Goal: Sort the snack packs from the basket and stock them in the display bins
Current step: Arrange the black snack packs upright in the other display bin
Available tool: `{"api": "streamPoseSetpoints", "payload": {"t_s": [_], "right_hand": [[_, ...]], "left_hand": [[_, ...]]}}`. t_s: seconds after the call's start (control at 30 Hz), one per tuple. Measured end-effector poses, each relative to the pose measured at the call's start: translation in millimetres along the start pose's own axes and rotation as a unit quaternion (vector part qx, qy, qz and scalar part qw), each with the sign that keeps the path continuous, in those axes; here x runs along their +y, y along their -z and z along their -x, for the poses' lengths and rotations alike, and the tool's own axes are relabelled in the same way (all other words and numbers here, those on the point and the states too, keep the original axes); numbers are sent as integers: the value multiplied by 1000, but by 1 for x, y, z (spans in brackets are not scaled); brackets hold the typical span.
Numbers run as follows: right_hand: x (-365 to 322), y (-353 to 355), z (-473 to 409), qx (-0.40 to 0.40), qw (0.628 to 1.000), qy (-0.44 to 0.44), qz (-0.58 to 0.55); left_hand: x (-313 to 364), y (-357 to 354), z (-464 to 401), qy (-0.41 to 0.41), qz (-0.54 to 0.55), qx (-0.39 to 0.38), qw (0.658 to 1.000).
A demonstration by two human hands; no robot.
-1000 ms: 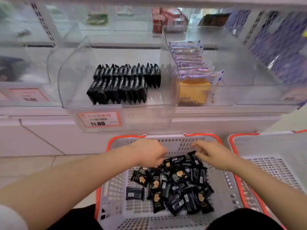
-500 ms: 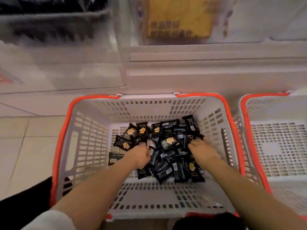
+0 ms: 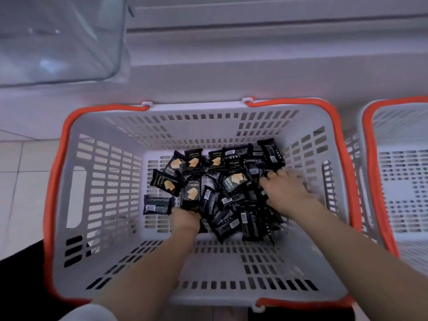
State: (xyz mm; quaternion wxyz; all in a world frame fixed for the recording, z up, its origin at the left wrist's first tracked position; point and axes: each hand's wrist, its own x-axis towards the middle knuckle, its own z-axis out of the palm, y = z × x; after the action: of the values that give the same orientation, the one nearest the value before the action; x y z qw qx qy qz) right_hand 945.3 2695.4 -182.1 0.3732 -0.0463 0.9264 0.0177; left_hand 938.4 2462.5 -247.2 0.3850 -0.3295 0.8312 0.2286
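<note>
Two bare forearms reach up from the bottom of the frame. The left hand (image 3: 185, 220) is bare, and its arm shows the edge of a white sleeve (image 3: 89, 312) at lower left. The right hand (image 3: 286, 189) wears a thin ring (image 3: 273, 174) on one finger.

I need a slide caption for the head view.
Both hands reach into the snack packs in the basket.

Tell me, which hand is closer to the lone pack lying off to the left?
Left. The left hand sits right beside the lone pack; the right hand is across the pile.
</note>
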Motion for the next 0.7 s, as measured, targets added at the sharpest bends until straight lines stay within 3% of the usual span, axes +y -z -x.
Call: {"api": "streamPoseSetpoints", "payload": {"t_s": [0.07,0.13,0.23,0.37,0.43,0.5,0.6,0.7], "right_hand": [[-5,8,8,-6,977,-5,-212],[-13,10,16,-32,910,-8,-414],[-28,2,21,-77,747,-56,-658],[-46,-14,11,-66,503,-202,-838],[-51,-17,10,-63,432,-224,-871],[-53,-20,13,-63,408,-208,-887],[-51,-22,19,-39,402,-181,-897],[-45,-21,23,22,442,-181,-878]], "left_hand": [[-4,-7,1,31,-5,-21,999],[-9,-14,1,40,7,-26,999],[-12,-17,3,31,58,-24,998],[-16,-7,3,-11,24,-109,994],[-17,2,5,-41,10,-151,988],[-16,13,7,-88,5,-182,979],[-4,29,11,-183,8,-235,954],[9,41,19,-227,70,-251,939]]}}
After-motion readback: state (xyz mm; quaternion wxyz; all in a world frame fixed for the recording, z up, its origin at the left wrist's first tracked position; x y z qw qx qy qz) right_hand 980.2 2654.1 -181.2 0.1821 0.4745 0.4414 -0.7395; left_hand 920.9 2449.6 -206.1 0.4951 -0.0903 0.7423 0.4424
